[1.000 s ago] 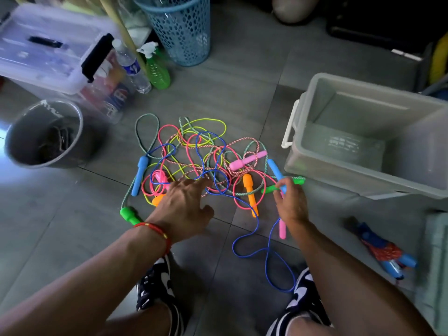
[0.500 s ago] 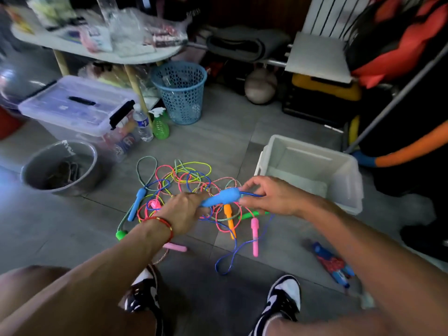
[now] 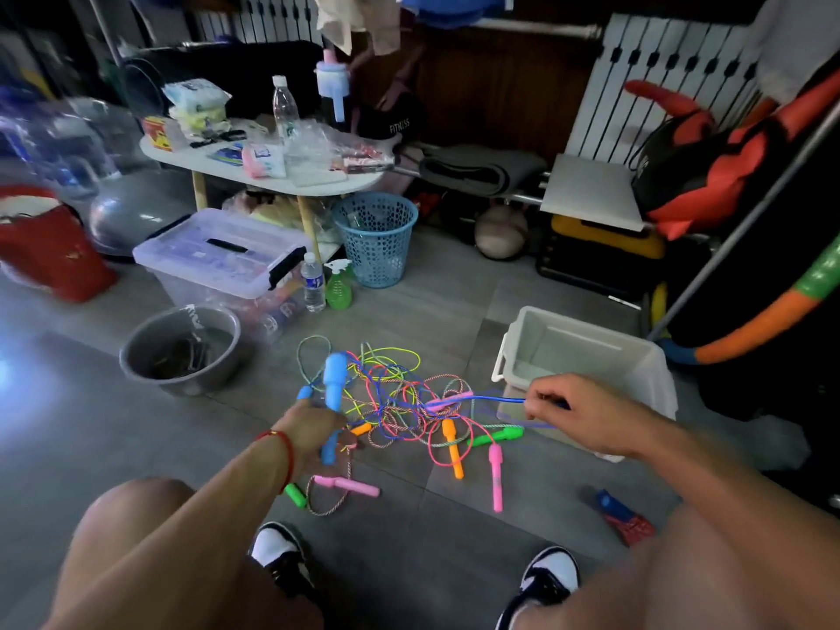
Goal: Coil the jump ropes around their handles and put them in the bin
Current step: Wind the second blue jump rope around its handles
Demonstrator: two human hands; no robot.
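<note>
Two blue handles [image 3: 335, 387] stand bunched in my left hand [image 3: 313, 429]; my right hand [image 3: 579, 409] pinches their blue rope [image 3: 500, 399], stretched above the tangled pile [image 3: 400, 402]. One empty bin [image 3: 654, 370] sits just beyond my right hand. Rope count unclear.

Cluttered home storage/exercise room: tiled floor [image 3: 409, 538], radiator [image 3: 659, 84], laundry basket [image 3: 376, 238], lidded storage box [image 3: 218, 252], balance trainer [image 3: 122, 216].

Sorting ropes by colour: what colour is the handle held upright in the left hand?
Light blue handle, gripped by the left hand; clearest in the head view.
</note>
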